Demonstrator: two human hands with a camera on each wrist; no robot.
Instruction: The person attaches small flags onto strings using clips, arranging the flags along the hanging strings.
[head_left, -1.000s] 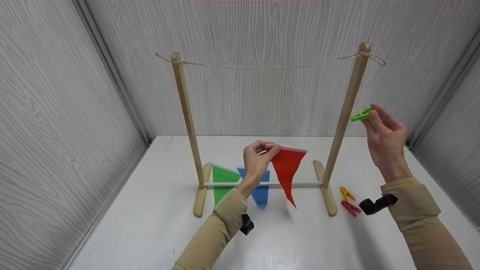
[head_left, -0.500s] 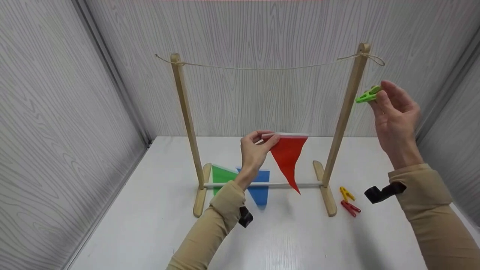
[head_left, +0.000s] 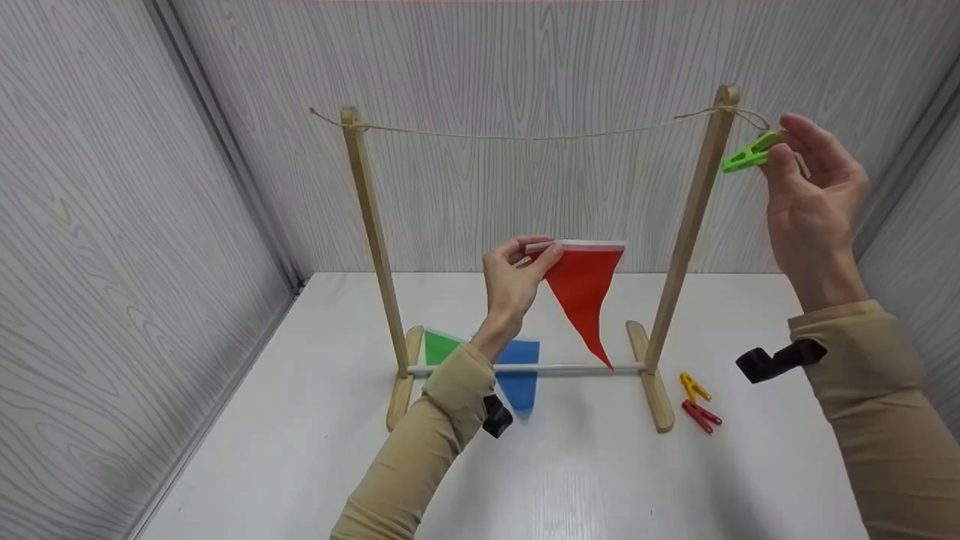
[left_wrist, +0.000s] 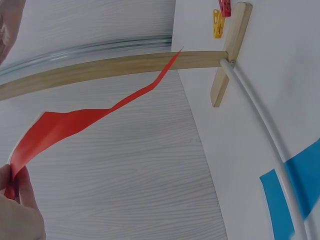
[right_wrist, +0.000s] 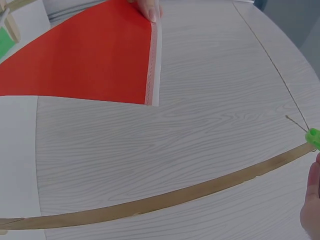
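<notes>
My left hand (head_left: 516, 279) pinches a red triangular pennant (head_left: 583, 281) by the left end of its white top edge. The pennant hangs point down above the table, below the string (head_left: 525, 138). In the left wrist view, thumb and fingers grip the red cloth (left_wrist: 65, 125) at its corner. My right hand (head_left: 817, 187) is raised beside the right wooden post (head_left: 694, 202), pinching a green clothespin (head_left: 750, 154) between thumb and fingers. The clothespin's nose points left toward the post. Only part of this clothespin (right_wrist: 313, 137) shows at the right wrist view's edge.
The string spans two wooden posts joined low down by a white rod (head_left: 570, 368). A green pennant (head_left: 441, 346) and a blue pennant (head_left: 520, 375) lie on the table by the rod, partly behind my left arm. Yellow (head_left: 694, 386) and red clothespins (head_left: 702, 416) lie right of the stand.
Both hands have risen, the left lifting the red pennant toward the string, the right carrying the green clothespin up and to the right. The pennant's top edge has become more level.
</notes>
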